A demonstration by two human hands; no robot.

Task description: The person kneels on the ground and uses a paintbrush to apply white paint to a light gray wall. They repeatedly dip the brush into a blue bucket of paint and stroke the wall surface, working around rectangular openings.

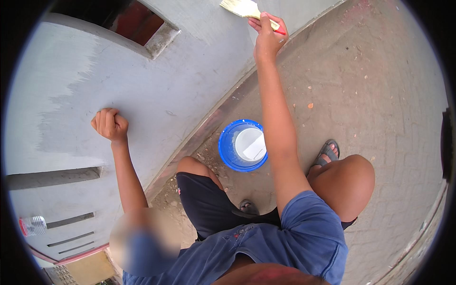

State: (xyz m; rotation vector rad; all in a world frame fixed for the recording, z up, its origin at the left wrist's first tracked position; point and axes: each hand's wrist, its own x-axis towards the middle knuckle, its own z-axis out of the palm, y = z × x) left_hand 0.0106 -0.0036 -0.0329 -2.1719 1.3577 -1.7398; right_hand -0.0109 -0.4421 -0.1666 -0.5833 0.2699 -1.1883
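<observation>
My right hand [269, 34], at the top of the head view, grips the handle of a flat paintbrush [244, 8] with pale bristles and a red handle end. The bristles point left, over or against the grey wall [153, 85]; contact cannot be told. At the left, my left hand [109, 124] is a closed fist near or against the wall, with nothing visible in it. Lighter, freshly coated-looking areas with jagged edges lie at the wall's left. A blue bucket [228, 162] stands on the ground between the wall and my right forearm, holding whitish material, partly hidden by the forearm.
A square opening [162, 39] with a ledge is at the upper left, and several narrow slots [71, 176] lie lower left. A clear plastic container [35, 226] is beside one slot. Bits of debris [310, 105] dot the paved ground around my sandalled feet.
</observation>
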